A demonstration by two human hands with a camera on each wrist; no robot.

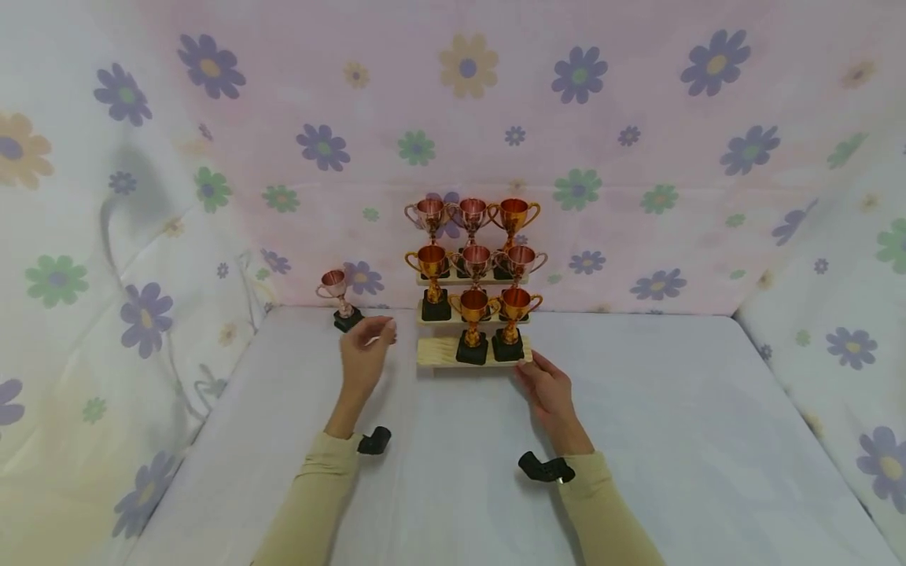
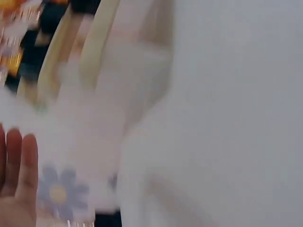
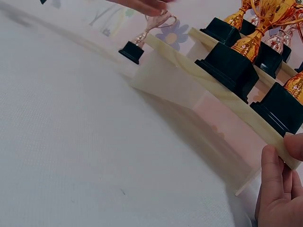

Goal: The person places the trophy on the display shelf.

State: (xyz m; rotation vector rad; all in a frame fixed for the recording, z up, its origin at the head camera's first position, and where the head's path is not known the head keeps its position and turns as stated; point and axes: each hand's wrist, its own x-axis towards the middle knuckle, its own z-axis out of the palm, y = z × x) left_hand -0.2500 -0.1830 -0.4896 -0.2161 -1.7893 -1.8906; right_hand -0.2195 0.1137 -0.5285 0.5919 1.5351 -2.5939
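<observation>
A small rose-gold trophy cup (image 1: 336, 284) on a black base stands apart, left of a three-tier wooden display shelf (image 1: 437, 350). My left hand (image 1: 363, 358) is just in front of that cup, fingers loosely bent and holding nothing. In the left wrist view its fingers (image 2: 28, 161) look straight. My right hand (image 1: 548, 385) pinches the front right corner of the bottom tier, thumb on top and fingers beneath, as the right wrist view shows. Two gold trophies (image 1: 510, 306) stand on that tier's middle and right, leaving bare wood at its left.
The upper tiers carry several more gold and rose-gold trophies (image 1: 432, 259), set close with handles overlapping in view. White cloth covers the table (image 1: 453, 456). Flower-printed fabric (image 1: 637, 94) hangs behind and at both sides. Black wrist devices (image 1: 545, 468) are strapped at both sleeves.
</observation>
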